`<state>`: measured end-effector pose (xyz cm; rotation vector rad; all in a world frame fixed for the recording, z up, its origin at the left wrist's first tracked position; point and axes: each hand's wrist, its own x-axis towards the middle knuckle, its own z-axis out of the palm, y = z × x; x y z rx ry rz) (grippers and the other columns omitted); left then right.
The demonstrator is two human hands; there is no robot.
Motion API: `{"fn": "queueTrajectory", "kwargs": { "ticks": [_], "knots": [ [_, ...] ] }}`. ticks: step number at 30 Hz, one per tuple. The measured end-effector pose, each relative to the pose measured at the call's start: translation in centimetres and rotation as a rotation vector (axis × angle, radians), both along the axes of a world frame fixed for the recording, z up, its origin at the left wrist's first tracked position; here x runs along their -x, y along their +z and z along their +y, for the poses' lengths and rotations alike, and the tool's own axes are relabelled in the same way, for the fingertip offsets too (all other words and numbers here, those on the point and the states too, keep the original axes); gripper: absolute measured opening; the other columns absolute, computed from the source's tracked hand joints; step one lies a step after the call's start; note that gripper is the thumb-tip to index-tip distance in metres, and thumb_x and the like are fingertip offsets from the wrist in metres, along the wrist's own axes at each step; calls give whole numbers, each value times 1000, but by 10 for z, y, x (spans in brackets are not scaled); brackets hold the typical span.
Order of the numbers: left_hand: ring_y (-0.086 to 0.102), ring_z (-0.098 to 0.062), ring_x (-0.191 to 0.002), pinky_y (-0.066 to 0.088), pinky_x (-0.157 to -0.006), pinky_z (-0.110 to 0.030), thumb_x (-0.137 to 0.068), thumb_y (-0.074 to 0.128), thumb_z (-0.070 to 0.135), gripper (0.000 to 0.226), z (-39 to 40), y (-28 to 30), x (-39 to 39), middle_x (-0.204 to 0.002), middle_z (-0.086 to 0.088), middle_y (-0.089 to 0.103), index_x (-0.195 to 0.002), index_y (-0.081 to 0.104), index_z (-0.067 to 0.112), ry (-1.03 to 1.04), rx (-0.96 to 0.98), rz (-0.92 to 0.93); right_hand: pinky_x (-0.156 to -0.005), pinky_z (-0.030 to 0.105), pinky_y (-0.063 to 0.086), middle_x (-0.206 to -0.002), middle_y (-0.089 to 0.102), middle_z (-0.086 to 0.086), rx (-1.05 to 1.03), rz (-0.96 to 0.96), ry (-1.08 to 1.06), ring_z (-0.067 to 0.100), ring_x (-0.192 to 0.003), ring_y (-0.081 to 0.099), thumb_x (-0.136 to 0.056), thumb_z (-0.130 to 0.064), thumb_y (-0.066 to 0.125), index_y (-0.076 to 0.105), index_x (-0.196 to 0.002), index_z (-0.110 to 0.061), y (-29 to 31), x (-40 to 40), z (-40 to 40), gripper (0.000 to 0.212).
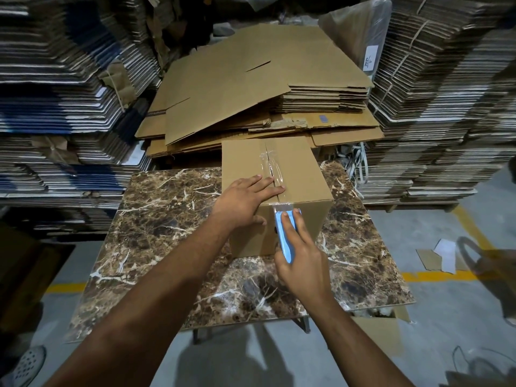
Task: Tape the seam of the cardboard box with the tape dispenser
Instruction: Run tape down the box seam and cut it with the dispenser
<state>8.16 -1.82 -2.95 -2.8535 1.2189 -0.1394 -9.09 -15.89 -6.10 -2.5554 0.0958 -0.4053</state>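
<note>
A closed brown cardboard box (303,177) stands on a marble-patterned table (167,213). Clear tape (272,170) runs along its top seam toward the near edge and folds over it. My left hand (245,202) lies flat on the box top, left of the seam, thumb down the front face. My right hand (303,252) grips a light-blue tape dispenser (284,233), pressed against the box's front face just below the top edge. The dispenser's tape roll is hidden by my hand.
Flattened brown cartons (251,93) are piled behind the table. Tall stacks of folded cardboard rise on the left (61,93) and the right (441,107). Yellow floor lines (435,276) and paper scraps (444,255) lie to the right. A shoe (28,364) shows at bottom left.
</note>
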Motion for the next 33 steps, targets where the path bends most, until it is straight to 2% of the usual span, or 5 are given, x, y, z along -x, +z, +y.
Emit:
{"fn": "queueTrajectory", "kwargs": {
  "ticks": [4,9,16,30,33],
  "knots": [
    [17,-21,-154,23,-122,-44,-77,74,57,101,0,1,2,-168,10,16,-155,9,48,3,-5,8,-73,34,60,-168,11,-13,6,-6,3,21,-107,68,-93,-36,53,26,-156,-33,5,8,-3,69],
    [16,-20,-155,20,-123,-45,-77,74,57,102,0,1,3,-168,12,14,-154,7,51,14,3,26,-58,32,57,-168,8,-13,76,13,-8,21,-71,69,-90,-46,36,24,-157,-34,0,21,0,69],
    [14,-19,-155,20,-124,-47,-77,74,56,101,-2,2,2,-168,13,13,-153,7,53,31,4,60,-58,34,58,-169,-1,-13,130,38,-37,19,-61,63,-92,-39,45,12,-158,-36,-7,23,3,74],
    [16,-19,-155,20,-123,-46,-73,78,54,104,-1,3,0,-168,12,16,-153,12,51,27,-1,88,-64,35,58,-169,5,-9,56,91,-10,27,-74,68,-89,-31,52,20,-158,-31,-35,-1,0,76],
    [14,-20,-155,18,-122,-49,-74,58,60,93,3,7,-2,-168,11,14,-153,12,53,3,4,158,-73,37,60,-169,6,-12,6,112,0,27,-87,71,-89,-28,55,21,-158,-32,-31,-7,-3,77]
  ]
}}
